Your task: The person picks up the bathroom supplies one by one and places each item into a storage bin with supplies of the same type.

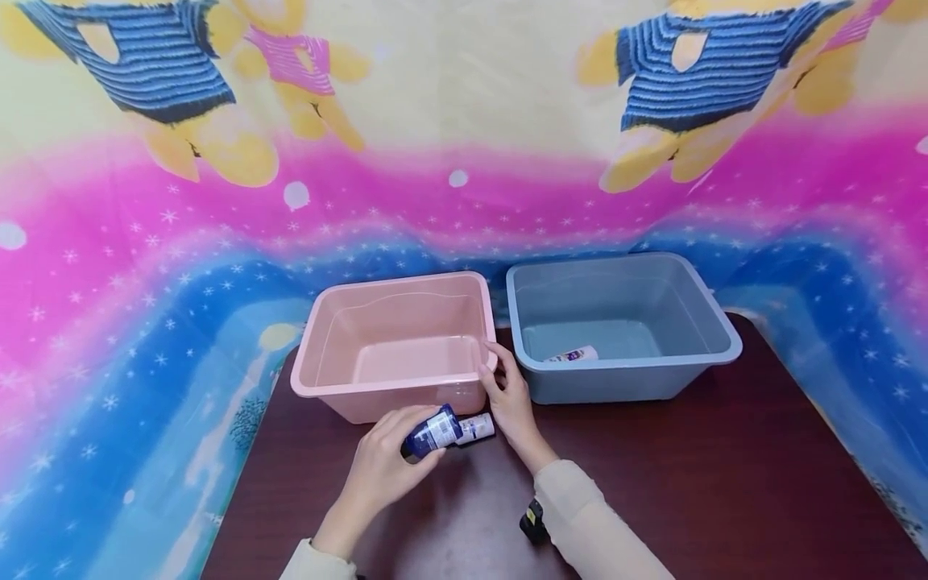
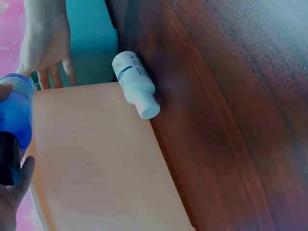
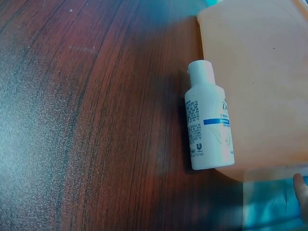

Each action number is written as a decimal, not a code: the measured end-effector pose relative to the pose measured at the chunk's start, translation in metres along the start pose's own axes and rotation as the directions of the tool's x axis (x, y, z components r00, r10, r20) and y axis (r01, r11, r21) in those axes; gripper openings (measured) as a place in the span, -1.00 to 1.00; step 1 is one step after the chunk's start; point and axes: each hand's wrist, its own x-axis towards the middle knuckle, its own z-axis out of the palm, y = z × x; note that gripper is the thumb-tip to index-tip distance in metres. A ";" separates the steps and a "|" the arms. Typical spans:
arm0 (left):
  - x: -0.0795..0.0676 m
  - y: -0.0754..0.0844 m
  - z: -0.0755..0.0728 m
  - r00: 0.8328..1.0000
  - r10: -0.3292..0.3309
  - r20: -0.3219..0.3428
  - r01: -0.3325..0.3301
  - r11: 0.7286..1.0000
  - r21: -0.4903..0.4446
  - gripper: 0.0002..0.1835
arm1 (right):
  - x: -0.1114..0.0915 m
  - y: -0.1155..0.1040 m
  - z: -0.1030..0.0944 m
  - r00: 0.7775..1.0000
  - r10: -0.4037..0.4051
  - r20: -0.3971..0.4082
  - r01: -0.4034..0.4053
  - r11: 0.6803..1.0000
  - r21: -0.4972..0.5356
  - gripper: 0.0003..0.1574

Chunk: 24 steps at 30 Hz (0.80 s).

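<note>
Pale sleeves (image 1: 598, 524) lie nearest. Left hand (image 1: 384, 463) grips the blue bottle (image 1: 437, 432) above the surface (image 1: 696, 467); a low swing could roll the white bottle (image 1: 477, 428) to its right. Right hand (image 1: 512, 407) touches the pink basin's (image 1: 406, 322) near-right corner; grip cannot be told.

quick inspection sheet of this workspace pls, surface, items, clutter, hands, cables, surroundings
surface: dark reddish-brown table, wood-grained, shiny patch near the front
job's things: blue bottle, held; white bottle on its side on the table by the pink bin; gray-blue bin with a small labelled item inside
clutter: nothing seen
hands: left hand grips the blue bottle; right hand touches the pink bin's near right corner
cables: nothing seen
surroundings: printed backdrop behind and at both sides, pink and blue, with figures in striped tops
</note>
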 end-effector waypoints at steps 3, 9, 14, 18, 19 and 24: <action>0.002 -0.001 -0.001 1.000 0.009 0.010 -0.009 1.000 0.005 -0.35 | 0.001 0.001 0.001 1.000 -0.014 -0.008 0.014 1.000 -0.011 -0.48; 0.004 -0.002 -0.003 0.999 0.032 0.027 -0.032 0.999 0.015 -0.35 | 0.002 0.002 0.001 1.000 -0.021 -0.015 0.020 0.999 -0.029 -0.48; 0.008 -0.004 -0.007 0.998 0.055 0.031 -0.055 0.998 0.023 -0.37 | 0.003 0.002 0.002 1.000 -0.006 -0.005 0.006 0.999 -0.038 -0.47; 0.012 -0.006 -0.012 0.996 0.073 0.040 -0.075 0.997 0.036 -0.37 | 0.002 0.002 0.002 1.000 -0.021 0.002 0.021 0.999 -0.036 -0.48; 0.013 -0.007 -0.013 0.996 0.077 0.042 -0.079 0.996 0.040 -0.36 | 0.001 -0.003 0.001 1.000 -0.024 0.006 0.024 0.999 -0.037 -0.48; 0.017 -0.009 -0.020 0.996 0.084 0.042 -0.087 0.995 0.055 -0.34 | -0.005 -0.028 -0.003 0.999 -0.025 0.021 0.026 0.999 -0.030 -0.50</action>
